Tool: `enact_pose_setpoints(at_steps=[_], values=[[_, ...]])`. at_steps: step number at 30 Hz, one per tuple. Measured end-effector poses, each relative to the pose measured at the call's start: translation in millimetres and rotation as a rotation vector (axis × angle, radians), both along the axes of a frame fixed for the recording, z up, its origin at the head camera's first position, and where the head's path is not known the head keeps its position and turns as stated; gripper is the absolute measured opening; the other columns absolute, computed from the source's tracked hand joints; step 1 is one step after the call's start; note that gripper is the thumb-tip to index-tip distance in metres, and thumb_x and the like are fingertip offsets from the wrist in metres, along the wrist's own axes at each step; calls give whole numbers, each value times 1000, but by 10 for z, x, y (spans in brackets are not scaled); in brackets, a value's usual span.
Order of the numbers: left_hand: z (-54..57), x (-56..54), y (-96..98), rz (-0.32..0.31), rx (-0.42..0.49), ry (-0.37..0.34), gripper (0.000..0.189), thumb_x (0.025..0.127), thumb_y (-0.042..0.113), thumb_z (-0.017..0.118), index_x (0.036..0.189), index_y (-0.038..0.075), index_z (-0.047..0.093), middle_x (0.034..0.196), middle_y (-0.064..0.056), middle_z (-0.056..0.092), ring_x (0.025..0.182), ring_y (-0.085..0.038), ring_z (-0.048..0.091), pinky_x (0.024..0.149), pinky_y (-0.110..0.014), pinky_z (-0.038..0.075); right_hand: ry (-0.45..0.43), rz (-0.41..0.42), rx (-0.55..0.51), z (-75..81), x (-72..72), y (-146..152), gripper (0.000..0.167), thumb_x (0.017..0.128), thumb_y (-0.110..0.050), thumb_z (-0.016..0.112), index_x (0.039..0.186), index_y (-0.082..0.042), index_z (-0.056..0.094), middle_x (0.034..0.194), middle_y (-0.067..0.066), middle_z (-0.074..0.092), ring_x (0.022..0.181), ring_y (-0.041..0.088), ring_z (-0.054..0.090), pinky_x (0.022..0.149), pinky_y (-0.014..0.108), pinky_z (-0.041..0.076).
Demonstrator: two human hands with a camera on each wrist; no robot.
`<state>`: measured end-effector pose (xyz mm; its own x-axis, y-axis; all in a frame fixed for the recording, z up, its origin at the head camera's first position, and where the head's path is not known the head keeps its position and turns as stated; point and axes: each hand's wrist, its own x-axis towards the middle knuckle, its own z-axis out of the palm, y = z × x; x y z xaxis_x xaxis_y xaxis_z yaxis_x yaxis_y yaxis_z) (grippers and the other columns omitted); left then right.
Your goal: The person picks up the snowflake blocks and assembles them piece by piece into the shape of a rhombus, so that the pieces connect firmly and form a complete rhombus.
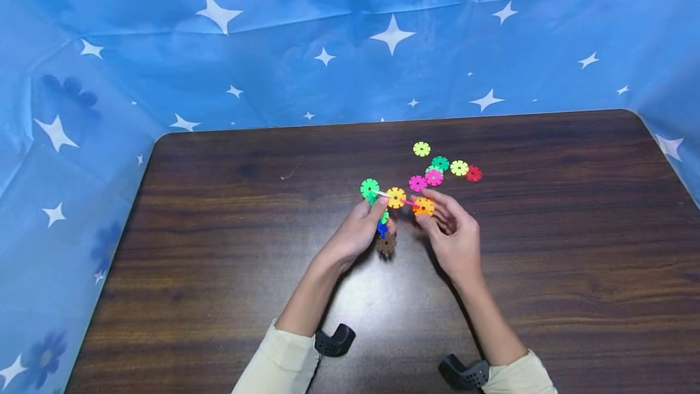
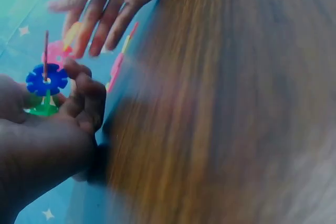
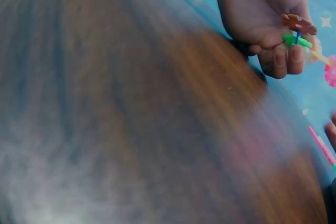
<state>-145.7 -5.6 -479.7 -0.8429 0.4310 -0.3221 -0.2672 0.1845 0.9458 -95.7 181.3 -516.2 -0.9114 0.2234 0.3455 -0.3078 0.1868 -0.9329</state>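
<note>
My left hand (image 1: pixel 358 233) grips a chain of slotted plastic discs joined edge to edge. In that chain are a green disc (image 1: pixel 369 188), a white one seen edge-on, a yellow-orange disc (image 1: pixel 396 197), a pink one seen edge-on, a blue disc (image 2: pixel 47 80) and a brown disc (image 1: pixel 386 244). At the chain's right end, my right hand (image 1: pixel 456 233) pinches an orange disc (image 1: pixel 423 207) between thumb and fingers. The left fingers partly hide the chain's middle. In the right wrist view, the brown disc (image 3: pixel 299 24) stands above the left fingers.
Beyond the right hand, several loose discs lie on the dark wooden table (image 1: pixel 219 230): yellow (image 1: pixel 422 149), green (image 1: pixel 440 163), pink (image 1: pixel 418 183) and red (image 1: pixel 474 173). Some overlap. A blue star-patterned cloth (image 1: pixel 350 78) hangs behind the table's far edge.
</note>
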Motion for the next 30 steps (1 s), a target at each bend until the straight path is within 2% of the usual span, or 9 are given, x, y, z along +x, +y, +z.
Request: enact_pose_setpoints(at_steps=[4, 8, 11, 14, 18, 21, 26, 29, 30], values=[[-19, -18, -13, 24, 110, -73, 48, 118, 32, 35, 95, 0, 64, 87, -11, 68, 109, -25, 63, 125, -48, 36, -60, -75, 175, 2, -23, 43, 38, 112, 0, 50, 149, 0, 60, 142, 21, 70, 129, 19, 68, 108, 24, 54], [-29, -26, -44, 3, 137, -119, 43, 115, 28, 40, 118, -10, 60, 141, -31, 58, 154, -35, 38, 136, -53, 19, -199, -101, 430, 25, -37, 49, 50, 111, 3, 45, 160, -5, 48, 162, 16, 54, 158, 33, 42, 129, 50, 38], [-32, -31, -58, -18, 156, -135, 38, 112, 21, 43, 134, -10, 49, 139, -26, 58, 149, -35, 44, 135, -53, 23, -266, -45, 593, 38, -54, 35, 59, 108, 7, 45, 166, -6, 38, 170, 15, 44, 165, 38, 27, 132, 59, 30], [-37, -39, -69, -33, 188, -137, 35, 111, 15, 42, 139, -7, 43, 110, -9, 61, 119, -27, 58, 129, -50, 32, -263, -5, 703, 26, -72, 13, 60, 107, 6, 46, 166, -5, 37, 167, 17, 47, 163, 42, 28, 134, 61, 24], [-33, -44, -75, -36, 204, -143, 41, 111, 12, 41, 148, -5, 35, 104, -6, 62, 111, -22, 59, 129, -49, 33, -214, -46, 714, 4, -70, -12, 52, 108, 0, 55, 159, -1, 48, 152, 23, 59, 146, 48, 46, 125, 59, 38], [-29, -48, -75, -35, 196, -153, 52, 111, 13, 41, 157, -6, 27, 128, -20, 63, 133, -33, 56, 134, -51, 27, -203, -95, 693, 7, -65, -24, 48, 107, -5, 62, 154, 1, 54, 136, 26, 60, 126, 48, 48, 109, 56, 45], [-36, -62, -80, -52, 207, -188, 73, 112, 18, 42, 169, -3, 2, 178, -26, 8, 167, -42, 11, 138, -56, 6, -245, -111, 689, 20, -59, -42, 39, 106, -8, 65, 142, 6, 62, 128, 29, 55, 118, 48, 43, 102, 57, 44], [-37, -66, -92, -52, 219, -207, 76, 113, 21, 41, 170, -1, -4, 180, -25, 0, 168, -40, 6, 138, -56, 3, -245, -118, 652, 20, -59, -44, 31, 103, -6, 68, 132, 7, 65, 125, 29, 55, 116, 47, 43, 99, 56, 43], [-36, -66, -96, -48, 220, -210, 74, 113, 21, 42, 170, 0, -2, 178, -27, 9, 167, -40, 12, 138, -55, 7, -236, -124, 635, 15, -60, -41, 27, 102, -3, 69, 128, 6, 65, 121, 28, 56, 113, 46, 45, 96, 54, 44]])
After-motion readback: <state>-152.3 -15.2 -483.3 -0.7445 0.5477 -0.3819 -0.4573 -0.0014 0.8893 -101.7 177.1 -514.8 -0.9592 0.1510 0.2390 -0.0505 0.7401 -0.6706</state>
